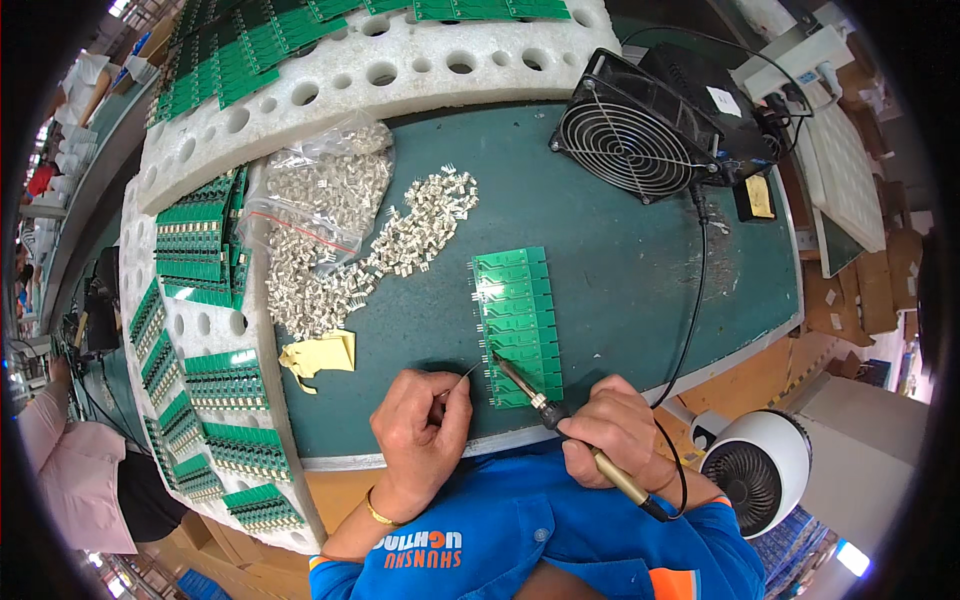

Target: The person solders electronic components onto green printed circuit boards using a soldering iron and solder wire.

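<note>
My left hand point(420, 430) pinches a thin solder wire point(466, 374) beside the lower left edge of a green circuit board panel point(525, 300), which lies flat with small pins along its left edge. My right hand point(610, 430) grips a soldering iron point(620, 472), whose dark tip reaches over the lower left of the panel near the wire's end. Whether the tip touches the board is unclear. Left of the panel are a loose heap of small white connectors point(425, 215), a clear bag point(320, 185) of similar parts, and a crumpled yellow sponge or paper point(320, 355).
White foam racks point(235, 330) holding many boards border the green bench point(420, 320) at left and back. A black fan point(625, 130) with trailing cord stands at back right; a white fan point(750, 470) is below the right edge. A co-worker point(80, 470) is at far left, cardboard point(875, 290) at right.
</note>
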`<state>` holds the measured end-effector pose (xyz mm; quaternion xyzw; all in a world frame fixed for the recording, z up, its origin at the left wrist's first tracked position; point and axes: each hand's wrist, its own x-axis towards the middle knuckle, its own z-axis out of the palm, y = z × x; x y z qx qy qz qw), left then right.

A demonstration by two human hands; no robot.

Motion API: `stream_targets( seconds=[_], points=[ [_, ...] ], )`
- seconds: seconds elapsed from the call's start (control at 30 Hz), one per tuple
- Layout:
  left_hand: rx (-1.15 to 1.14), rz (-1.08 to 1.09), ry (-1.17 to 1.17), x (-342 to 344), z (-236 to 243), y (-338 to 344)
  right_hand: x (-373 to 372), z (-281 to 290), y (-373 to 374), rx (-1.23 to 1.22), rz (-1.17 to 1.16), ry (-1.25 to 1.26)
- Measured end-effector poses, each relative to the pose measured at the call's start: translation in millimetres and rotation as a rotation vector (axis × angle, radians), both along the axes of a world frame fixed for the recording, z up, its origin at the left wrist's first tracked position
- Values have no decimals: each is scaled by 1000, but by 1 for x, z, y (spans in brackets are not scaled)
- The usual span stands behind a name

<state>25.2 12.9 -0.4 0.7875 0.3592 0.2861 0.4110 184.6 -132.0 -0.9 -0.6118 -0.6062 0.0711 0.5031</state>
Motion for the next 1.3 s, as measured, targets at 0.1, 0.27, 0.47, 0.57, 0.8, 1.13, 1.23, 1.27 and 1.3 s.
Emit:
stream_targets(
  seconds=[0.1,0.27,0.47,0.57,0.8,1.13,1.23,1.27,1.3],
  points=[
    [-3,-1,-6,0,0,-1,0,0,0,-3,-3,-4],
    [21,-5,-17,0,0,0,0,2,0,-3,-8,-15],
    [-27,7,5,-5,1,0,0,6,-8,-2,-31,-31],
    [-63,8,17,-8,2,1,1,6,-11,22,-43,-23],
    [-19,-28,2,-10,4,-1,-1,6,-15,22,-40,-6],
    [85,-54,-3,-12,1,-4,-7,0,-14,65,-29,35],
    [79,-64,5,-13,-1,-5,-8,-1,-14,52,-37,44],
    [79,-63,3,-13,-2,-5,-8,0,-14,52,-35,42],
    [74,-61,-5,-13,-3,-5,-8,0,-13,51,-35,52]
  ],
)
